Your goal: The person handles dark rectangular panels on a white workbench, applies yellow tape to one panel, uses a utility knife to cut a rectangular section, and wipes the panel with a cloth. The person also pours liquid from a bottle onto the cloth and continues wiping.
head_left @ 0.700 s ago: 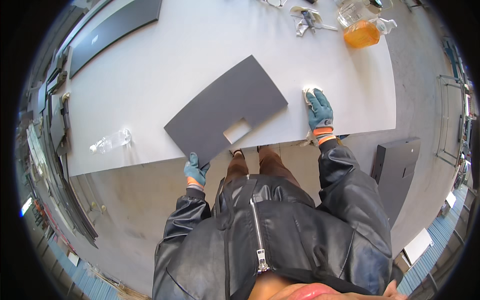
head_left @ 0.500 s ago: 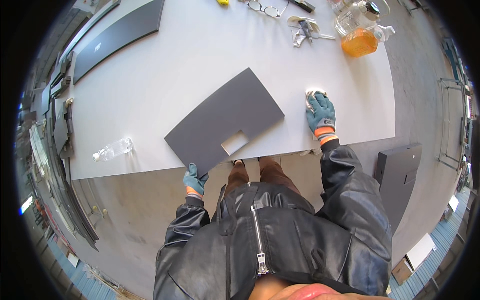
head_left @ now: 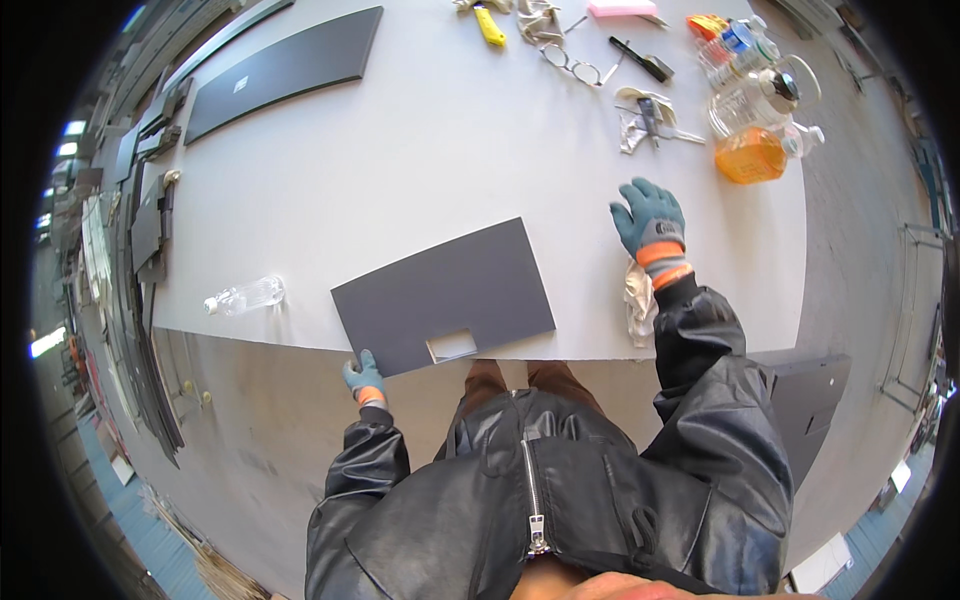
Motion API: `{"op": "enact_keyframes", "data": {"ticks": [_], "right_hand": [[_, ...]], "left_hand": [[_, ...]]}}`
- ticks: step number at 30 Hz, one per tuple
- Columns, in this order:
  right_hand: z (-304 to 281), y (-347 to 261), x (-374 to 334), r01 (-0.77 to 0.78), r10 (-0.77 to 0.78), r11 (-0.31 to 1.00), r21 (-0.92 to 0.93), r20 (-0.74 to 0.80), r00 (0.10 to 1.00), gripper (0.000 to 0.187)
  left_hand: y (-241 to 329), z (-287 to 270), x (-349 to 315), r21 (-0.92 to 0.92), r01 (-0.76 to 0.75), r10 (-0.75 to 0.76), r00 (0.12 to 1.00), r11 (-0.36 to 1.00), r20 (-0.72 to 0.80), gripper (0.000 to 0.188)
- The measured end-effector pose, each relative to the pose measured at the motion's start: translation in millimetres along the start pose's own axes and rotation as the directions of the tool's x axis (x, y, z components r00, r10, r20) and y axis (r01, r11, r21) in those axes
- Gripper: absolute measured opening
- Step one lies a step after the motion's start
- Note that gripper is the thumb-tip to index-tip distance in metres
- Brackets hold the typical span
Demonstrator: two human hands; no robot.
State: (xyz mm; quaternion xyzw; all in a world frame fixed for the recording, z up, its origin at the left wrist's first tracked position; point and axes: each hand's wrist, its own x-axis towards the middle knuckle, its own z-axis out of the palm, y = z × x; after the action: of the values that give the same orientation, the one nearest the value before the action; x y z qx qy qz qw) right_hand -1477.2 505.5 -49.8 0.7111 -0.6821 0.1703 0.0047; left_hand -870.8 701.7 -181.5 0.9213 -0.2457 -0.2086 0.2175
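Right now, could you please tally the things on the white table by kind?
Dark grey panels: 2, one gripped by the left hand, one far left.
Clear plastic bottles: 1.
Jugs of orange liquid: 1.
Yellow-handled tools: 1.
Total: 5.

- The person's left hand point(head_left: 364, 379), in a blue-grey glove with an orange cuff, pinches the near corner of the flat dark grey rectangular panel point(head_left: 445, 295), arm bent in a black leather sleeve.
- The right hand point(head_left: 650, 220), gloved alike, lies flat with fingers spread, right of that panel, forearm stretched forward.
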Motion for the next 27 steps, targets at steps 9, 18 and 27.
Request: {"op": "enact_keyframes", "data": {"ticks": [9,18,27], "right_hand": [[113.9,-57.7,204.8,0.262,-0.220,0.949,0.173,-0.232,0.948,0.039],[185.0,-81.7,333.5,-0.024,0.023,0.999,-0.024,-0.051,0.998,0.065],[192.3,-104.2,368.6,-0.192,0.217,0.971,-0.139,0.197,0.956,0.041]], "left_hand": [[224.3,75.7,-58.2,0.426,-0.785,0.853,0.519,0.449,0.059,0.061],[237.3,84.3,-52.0,0.395,-0.812,0.848,0.513,0.430,0.131,0.058],[238.1,81.2,-51.5,0.347,-0.820,0.835,0.528,0.456,0.151,0.057]]}}
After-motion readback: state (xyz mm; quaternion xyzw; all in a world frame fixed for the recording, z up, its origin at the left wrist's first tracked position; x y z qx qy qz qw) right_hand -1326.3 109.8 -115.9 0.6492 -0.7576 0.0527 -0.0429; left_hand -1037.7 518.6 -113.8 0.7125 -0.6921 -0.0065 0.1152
